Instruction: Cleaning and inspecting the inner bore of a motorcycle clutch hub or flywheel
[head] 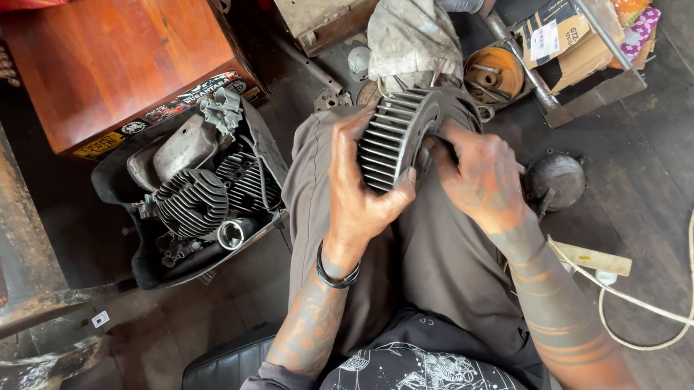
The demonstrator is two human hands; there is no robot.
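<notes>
Both hands, left hand point(357, 189) and right hand point(476, 174), fingers closed around finned cylinder point(394, 136); crate of parts point(196, 198) at 9 o'clock untouched

A seated person's lap fills the lower middle of the frame. Above the knees, at the centre, a finned engine cylinder point(392, 136) sits between both hands: the left hand point(360, 188) on its left side, the right hand point(474, 177) on its right. To the left of the lap, on the floor, an open box point(148, 265) holds engine parts, among them a finned cylinder head point(192, 201). Behind that box, at upper left, stands a wooden chest point(118, 41). Behind the hands, at top centre, a rag point(411, 33) lies beside a round tin point(494, 72) of small parts. A domed cover point(556, 180) lies on the floor just right of the right hand. A cord point(689, 250) loops along the right edge.
</notes>
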